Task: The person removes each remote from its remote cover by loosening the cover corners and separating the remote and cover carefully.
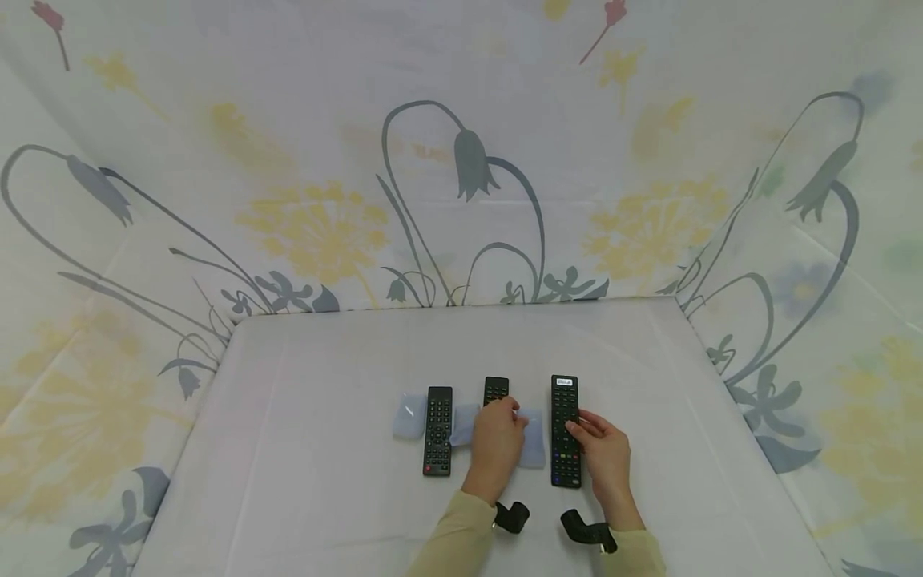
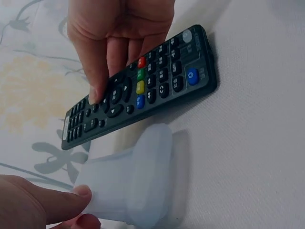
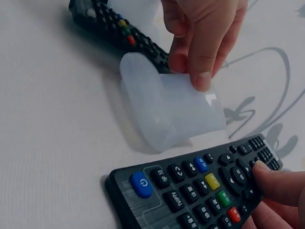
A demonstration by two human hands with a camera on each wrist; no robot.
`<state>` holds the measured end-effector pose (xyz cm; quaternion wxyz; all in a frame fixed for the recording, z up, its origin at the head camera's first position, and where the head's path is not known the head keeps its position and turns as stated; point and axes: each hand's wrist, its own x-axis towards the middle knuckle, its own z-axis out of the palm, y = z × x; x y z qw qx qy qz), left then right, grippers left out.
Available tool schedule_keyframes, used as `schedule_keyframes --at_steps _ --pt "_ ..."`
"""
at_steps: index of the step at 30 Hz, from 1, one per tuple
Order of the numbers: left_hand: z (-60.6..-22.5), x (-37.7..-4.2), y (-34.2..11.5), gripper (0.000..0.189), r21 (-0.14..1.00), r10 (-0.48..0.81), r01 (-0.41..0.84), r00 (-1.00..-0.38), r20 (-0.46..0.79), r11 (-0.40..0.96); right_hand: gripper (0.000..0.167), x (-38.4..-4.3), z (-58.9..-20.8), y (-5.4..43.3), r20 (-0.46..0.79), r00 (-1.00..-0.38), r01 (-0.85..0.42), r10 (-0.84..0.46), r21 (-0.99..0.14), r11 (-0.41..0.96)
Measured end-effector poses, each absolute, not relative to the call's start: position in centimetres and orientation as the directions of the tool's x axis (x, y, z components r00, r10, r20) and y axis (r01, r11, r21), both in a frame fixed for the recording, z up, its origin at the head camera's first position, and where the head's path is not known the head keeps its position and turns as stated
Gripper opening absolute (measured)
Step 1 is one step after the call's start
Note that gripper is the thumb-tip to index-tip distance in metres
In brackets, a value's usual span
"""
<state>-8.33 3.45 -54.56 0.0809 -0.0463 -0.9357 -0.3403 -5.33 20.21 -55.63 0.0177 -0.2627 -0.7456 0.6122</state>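
Observation:
My left hand (image 1: 497, 449) pinches the edge of a translucent plastic sleeve (image 1: 532, 439) with thumb and fingers. In the right wrist view the sleeve (image 3: 176, 107) looks flat, with a bulging, rolled near end. My right hand (image 1: 607, 458) holds a long black remote control (image 1: 566, 433) by its right side, thumb on the buttons. In the left wrist view this remote control (image 2: 143, 86) is tilted beside the sleeve (image 2: 128, 181), apart from it. A second black remote control (image 1: 496, 389) lies beyond my left hand, which hides its lower part.
A third black remote control (image 1: 437, 431) lies to the left on the white table (image 1: 324, 449). Two more translucent sleeves lie on either side of it, a left one (image 1: 409, 415) and a right one (image 1: 463, 425). Flower-printed cloth (image 1: 461, 224) rises behind the table.

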Motion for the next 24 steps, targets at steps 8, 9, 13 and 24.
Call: schedule_keyframes --at_steps 8,9,13,24 --pt "-54.4 -8.1 3.5 0.015 0.609 0.033 0.103 -0.992 0.125 0.786 0.045 -5.1 -56.8 20.3 -0.276 -0.863 0.397 0.422 -0.888 0.231" --pt "-54.3 -8.1 3.5 0.015 0.607 0.037 0.103 -0.992 0.121 0.788 0.045 -5.1 -56.8 20.2 -0.273 -0.862 0.399 0.427 -0.885 0.238" --pt "-54.2 -8.1 3.6 0.014 0.604 0.037 0.083 -0.995 0.088 0.793 0.045 -5.3 -56.9 20.1 -0.272 -0.854 0.412 0.444 -0.875 0.255" --pt "-54.2 -8.0 3.7 0.017 0.583 0.029 0.071 -0.996 0.081 0.809 0.036 -5.3 -57.1 20.0 -0.189 -0.86 0.383 0.475 -0.853 0.355"
